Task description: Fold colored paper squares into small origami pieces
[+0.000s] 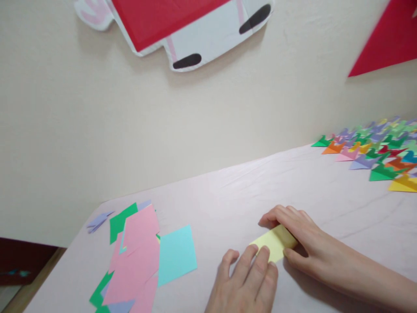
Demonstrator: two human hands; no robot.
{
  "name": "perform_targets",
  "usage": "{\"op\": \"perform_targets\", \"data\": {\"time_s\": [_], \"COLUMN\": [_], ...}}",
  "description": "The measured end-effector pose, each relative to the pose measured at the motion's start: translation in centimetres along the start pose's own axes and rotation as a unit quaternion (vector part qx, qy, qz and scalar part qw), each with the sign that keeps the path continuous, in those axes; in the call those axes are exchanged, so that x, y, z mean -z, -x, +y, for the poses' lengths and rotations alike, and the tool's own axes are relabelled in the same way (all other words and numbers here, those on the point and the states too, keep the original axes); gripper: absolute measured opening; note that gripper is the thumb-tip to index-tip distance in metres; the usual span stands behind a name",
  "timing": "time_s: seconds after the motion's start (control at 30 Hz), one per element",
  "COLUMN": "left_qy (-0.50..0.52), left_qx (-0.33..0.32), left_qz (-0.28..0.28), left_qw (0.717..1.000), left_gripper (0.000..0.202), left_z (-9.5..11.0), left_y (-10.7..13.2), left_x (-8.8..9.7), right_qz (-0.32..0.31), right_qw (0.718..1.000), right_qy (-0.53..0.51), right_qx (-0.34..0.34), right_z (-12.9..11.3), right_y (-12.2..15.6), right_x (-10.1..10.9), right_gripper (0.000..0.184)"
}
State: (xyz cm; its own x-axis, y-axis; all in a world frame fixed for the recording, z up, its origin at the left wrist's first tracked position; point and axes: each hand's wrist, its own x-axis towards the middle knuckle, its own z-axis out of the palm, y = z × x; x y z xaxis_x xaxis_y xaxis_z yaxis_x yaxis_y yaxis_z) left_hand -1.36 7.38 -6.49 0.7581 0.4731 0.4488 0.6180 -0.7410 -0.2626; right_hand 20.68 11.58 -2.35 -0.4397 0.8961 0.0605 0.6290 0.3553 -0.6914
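A pale yellow sheet of paper (pixel 272 242), folded into a narrow rectangle, lies on the table in front of me. My left hand (pixel 246 280) rests over its left end, fingers apart and bent, with some fingertips touching the paper. Around the right end is my right hand (pixel 301 239), its thumb at the near edge and its fingers at the far edge. The palm and fingers of my right hand cover part of that end. A turquoise square of paper (pixel 177 255) lies flat to the left of my left hand.
Overlapping pink sheets (pixel 137 265), with green and lilac ones, lie at the left. Folded lilac paper (pixel 99 221) sits near the table's left edge. Rows of colourful folded paper figures (pixel 384 171) stand at the back right. A wall (pixel 195 139) with decorations rises behind the table (pixel 221 195).
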Motion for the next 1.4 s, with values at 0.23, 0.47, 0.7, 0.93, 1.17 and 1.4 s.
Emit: {"op": "perform_targets", "data": {"time_s": [0.23,0.47,0.7,0.93,1.17,1.4], "left_qy": [0.015,0.023,0.026,0.039,0.043,0.048], "left_qx": [0.024,0.028,0.031,0.039,0.052,0.039], "left_qz": [0.022,0.023,0.036,0.055,0.071,0.023], "left_qw": [0.999,0.999,0.999,0.997,0.995,0.998], "left_gripper": [0.017,0.012,0.010,0.010,0.017,0.025], "left_z": [-0.2,-0.6,-0.6,-0.6,-0.3,-0.8], "left_y": [-0.1,-0.1,0.0,-0.5,-0.5,-0.1], "left_x": [0.3,0.9,0.7,0.9,0.7,1.3], "right_qz": [-0.016,-0.040,-0.022,0.049,0.028,0.009], "right_qw": [0.998,0.995,0.998,0.995,0.997,0.999], "right_qy": [-0.059,-0.085,-0.044,0.089,0.065,-0.042], "right_qx": [-0.012,-0.014,-0.046,-0.012,0.001,-0.006], "right_z": [0.3,0.9,-0.1,-1.8,-1.4,-0.1], "right_y": [-0.2,-0.3,-0.3,-0.2,0.0,-0.5], "right_x": [0.8,1.5,0.8,-1.3,-0.7,0.7], "right_gripper": [0.060,0.064,0.052,0.044,0.050,0.056]}}
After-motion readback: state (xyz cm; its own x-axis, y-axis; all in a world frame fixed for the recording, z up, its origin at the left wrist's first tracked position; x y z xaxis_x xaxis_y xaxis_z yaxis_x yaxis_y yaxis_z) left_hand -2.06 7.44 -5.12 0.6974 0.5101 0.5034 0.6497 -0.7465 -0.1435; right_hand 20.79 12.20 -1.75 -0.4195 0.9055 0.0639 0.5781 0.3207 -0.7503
